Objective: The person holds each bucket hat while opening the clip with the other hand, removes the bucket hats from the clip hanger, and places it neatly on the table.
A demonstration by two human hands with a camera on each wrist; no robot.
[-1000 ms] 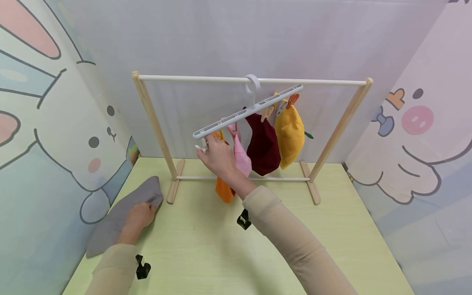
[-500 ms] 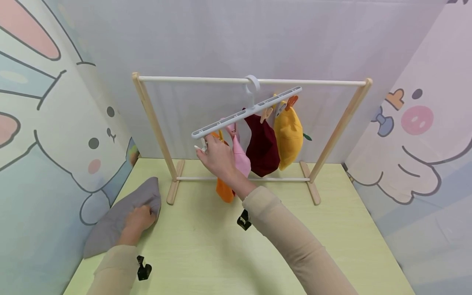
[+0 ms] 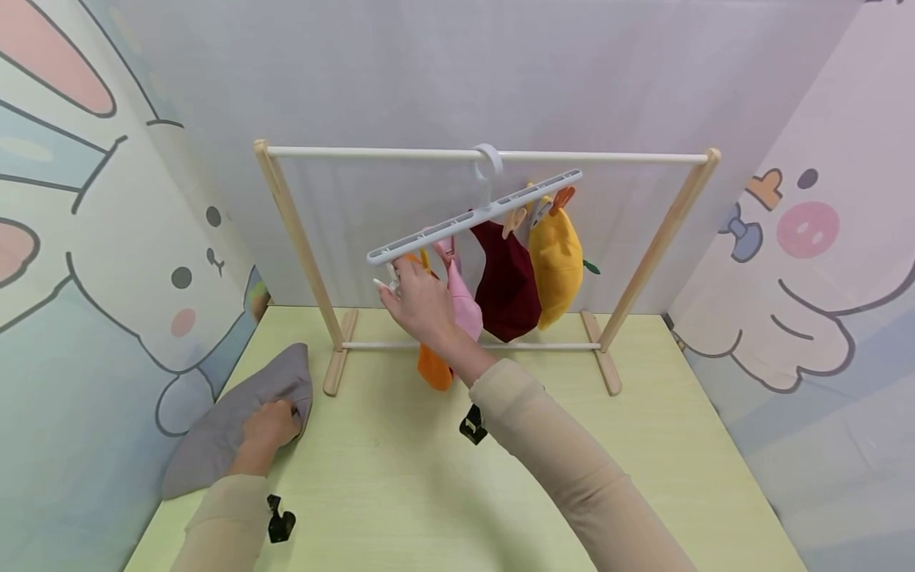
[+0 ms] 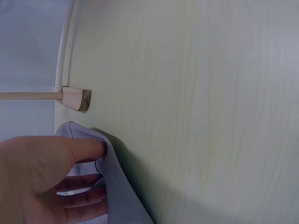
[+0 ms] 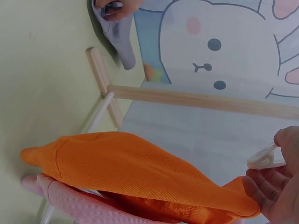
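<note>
My left hand [image 3: 269, 425] pinches the edge of a grey cloth piece [image 3: 214, 437] lying at the table's left side; in the left wrist view the thumb presses its folded rim, with the fingers partly inside. A white clothespin [image 5: 265, 157] is held between the thumb and fingers of my right hand [image 3: 422, 302], just below the left end of a tilted white hanger [image 3: 475, 217]. Close to that hand hangs an orange cloth piece [image 5: 121, 163]. Pink [image 3: 465, 306], dark red [image 3: 507, 286] and yellow [image 3: 557, 266] cloth pieces hang to its right, partly overlapping.
The hanger hooks over the white top bar [image 3: 608, 156] of a wooden-legged rack. An orange clothespin [image 3: 562, 199] and a beige clothespin [image 3: 513, 223] sit under the hanger's right half. A low crossbar [image 3: 543, 346] joins the rack's feet. Printed walls border the table [image 3: 643, 477].
The hanger's left end has shifted slightly left and up, and the hanging pieces have drifted slightly left. The rim of the grey cloth has moved slightly left. Both hands stay almost in place.
</note>
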